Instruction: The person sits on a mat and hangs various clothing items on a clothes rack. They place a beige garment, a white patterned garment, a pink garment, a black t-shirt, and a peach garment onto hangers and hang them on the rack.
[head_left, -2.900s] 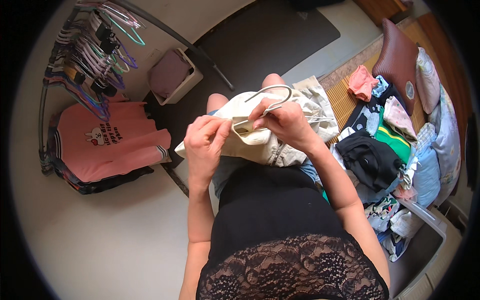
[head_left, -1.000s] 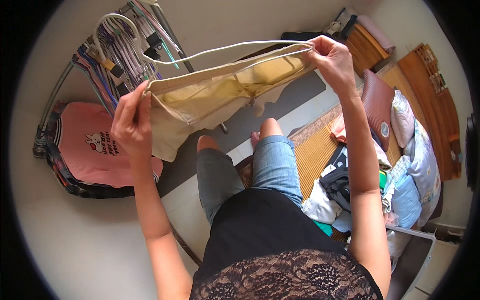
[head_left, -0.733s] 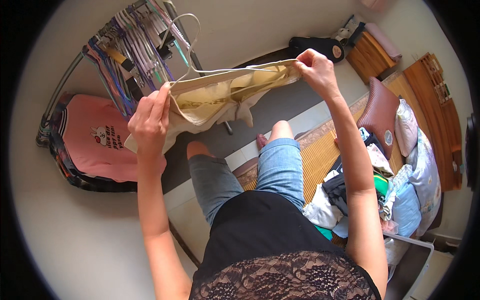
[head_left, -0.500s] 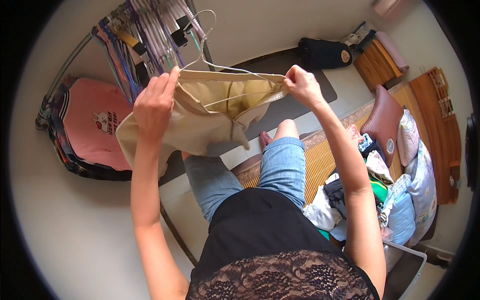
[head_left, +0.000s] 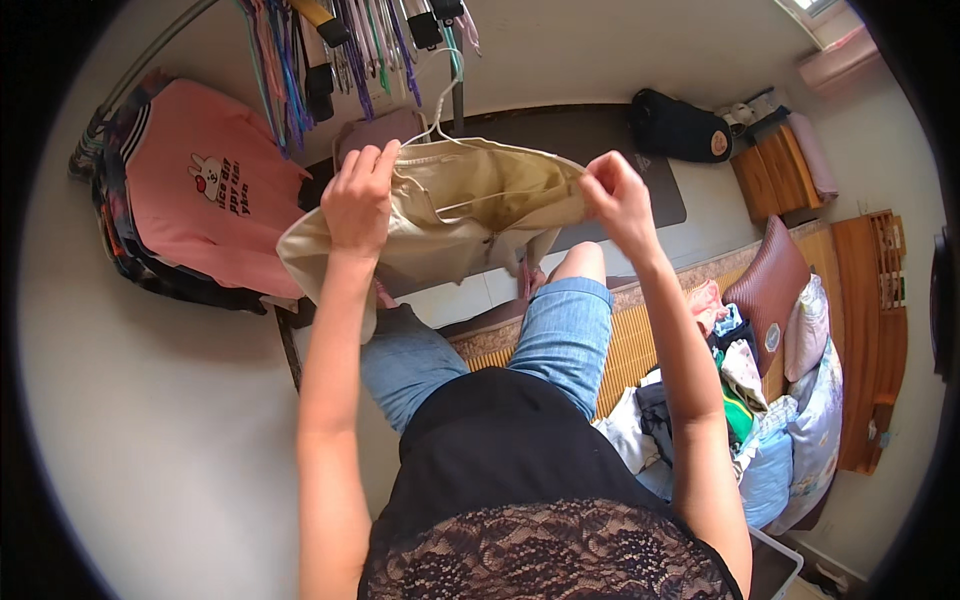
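Note:
A beige garment (head_left: 440, 225) with a wide, waistband-like opening hangs between my hands; whether it is trousers or a skirt I cannot tell. My left hand (head_left: 358, 205) is closed on the left end of its edge. At the opposite end, my right hand (head_left: 615, 205) pinches the rim near the corner. Inside the opening sits a thin white wire hanger (head_left: 441, 105), its neck and hook rising above the fabric and its lower bar showing within. The hook reaches up in front of the rack's hangers; whether it touches anything is unclear.
Many coloured hangers (head_left: 350, 60) crowd the rack at the top left, beside a pink printed top (head_left: 205, 175). Clothes (head_left: 740, 380) lie heaped on the bamboo mat (head_left: 630, 350) at right, near a brown cushion (head_left: 775, 285). A dark bag (head_left: 680, 125) lies at the back.
The view has shifted, so the rack sits higher in the picture. My hands and the garment appear lower and further right, with both grips kept. The hanger's hook stands more upright.

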